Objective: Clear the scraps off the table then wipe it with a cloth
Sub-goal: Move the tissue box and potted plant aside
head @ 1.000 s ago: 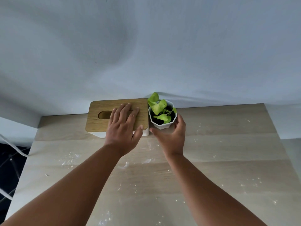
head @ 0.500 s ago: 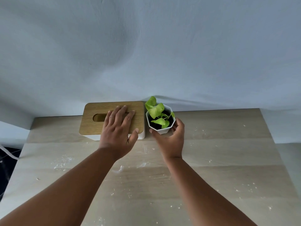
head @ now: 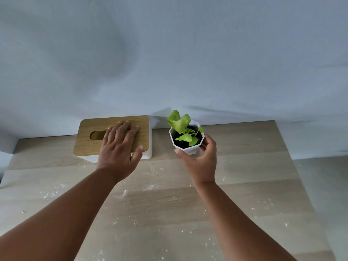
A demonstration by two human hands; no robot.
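Note:
The light wooden table is dusted with small white crumbs and scraps, mostly across its middle and front. My left hand lies flat with straight fingers on the wooden lid of a white tissue box at the back left, partly covering its slot. My right hand grips a small white faceted pot with a green leafy plant, thumb on the near side and fingers round the right side. No cloth is in view.
A pale blue-white wall rises directly behind the table's back edge. The table's right edge borders a pale floor, and its left edge drops off near the tissue box.
The plant pot, held in my right hand, has moved right, away from the tissue box, opening a gap between them. My left hand stays on the box lid.

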